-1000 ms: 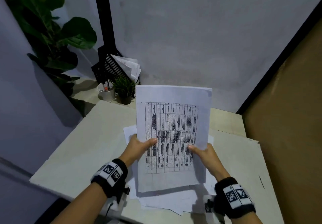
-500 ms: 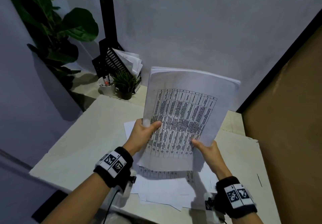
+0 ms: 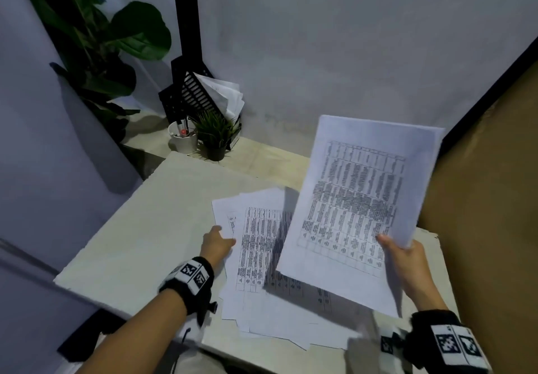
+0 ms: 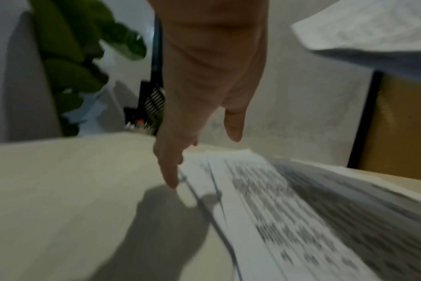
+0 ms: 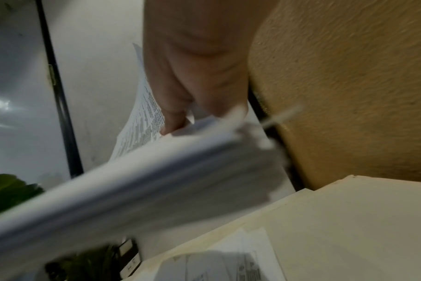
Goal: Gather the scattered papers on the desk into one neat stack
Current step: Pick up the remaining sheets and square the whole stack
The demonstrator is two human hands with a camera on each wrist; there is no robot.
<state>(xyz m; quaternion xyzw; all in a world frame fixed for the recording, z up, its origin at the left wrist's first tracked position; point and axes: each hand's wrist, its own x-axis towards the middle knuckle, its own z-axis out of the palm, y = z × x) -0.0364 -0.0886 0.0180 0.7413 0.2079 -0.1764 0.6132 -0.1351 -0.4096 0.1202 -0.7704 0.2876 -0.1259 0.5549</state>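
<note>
My right hand [image 3: 400,250] pinches a sheaf of printed papers [image 3: 358,204] by its lower right corner and holds it tilted above the right side of the desk [image 3: 122,242]. The right wrist view shows the thumb on top of the held sheaf [image 5: 137,192]. Several more printed sheets [image 3: 262,257] lie fanned and overlapping on the desk below. My left hand [image 3: 217,245] reaches down with straight fingers to the left edge of those sheets [image 4: 264,199], fingertips [image 4: 171,182] at the paper's border, holding nothing.
At the back left stand a black file rack with papers [image 3: 203,97], a white pen cup [image 3: 183,139] and a small potted plant [image 3: 214,136]. A large leafy plant [image 3: 96,41] fills the left corner. A brown panel [image 3: 489,199] bounds the right.
My left hand has let go of the sheaf and dropped to the sheets on the desk. My right hand alone has carried the sheaf to the right.
</note>
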